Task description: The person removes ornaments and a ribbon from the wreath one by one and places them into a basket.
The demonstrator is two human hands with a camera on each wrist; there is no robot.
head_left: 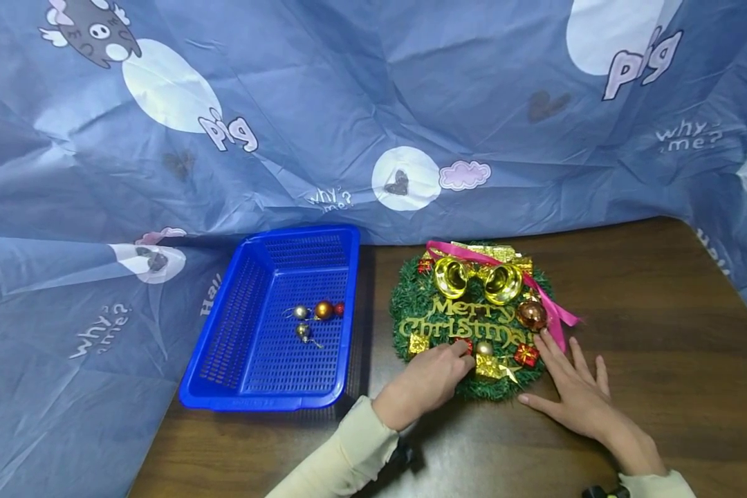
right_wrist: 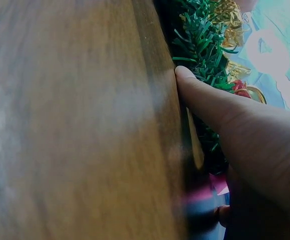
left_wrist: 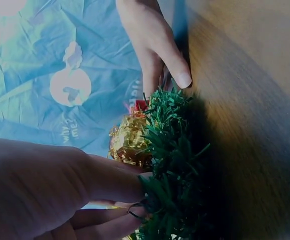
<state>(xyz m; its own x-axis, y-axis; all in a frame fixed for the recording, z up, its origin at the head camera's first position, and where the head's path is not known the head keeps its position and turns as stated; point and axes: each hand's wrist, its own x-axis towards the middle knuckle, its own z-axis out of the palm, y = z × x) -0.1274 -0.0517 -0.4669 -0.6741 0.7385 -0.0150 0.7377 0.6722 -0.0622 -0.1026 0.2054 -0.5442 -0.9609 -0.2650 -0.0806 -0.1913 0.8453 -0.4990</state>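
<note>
A round green Christmas wreath (head_left: 411,294) lies on the table, with gold bells (head_left: 503,283), a pink ribbon (head_left: 554,315), a gold "Merry Christmas" sign (head_left: 473,325) and small gift boxes (head_left: 526,355). A copper bauble (head_left: 531,315) sits at its right, a pale gold bauble (head_left: 484,348) near its front. My left hand (head_left: 429,380) bends over the front edge, its thumb and fingers pinching a thin, dark loop (left_wrist: 134,207) among the needles; what hangs from it is hidden. With fingers spread, my right hand (head_left: 582,398) rests against the wreath's right front edge, fingertips near the ribbon.
Left of the wreath stands a blue plastic basket (head_left: 268,401). In it lie an orange-gold bauble (head_left: 324,310), a red one (head_left: 339,309) and two smaller, paler ones. A blue patterned cloth (head_left: 324,138) hangs behind the brown wooden table (head_left: 672,332).
</note>
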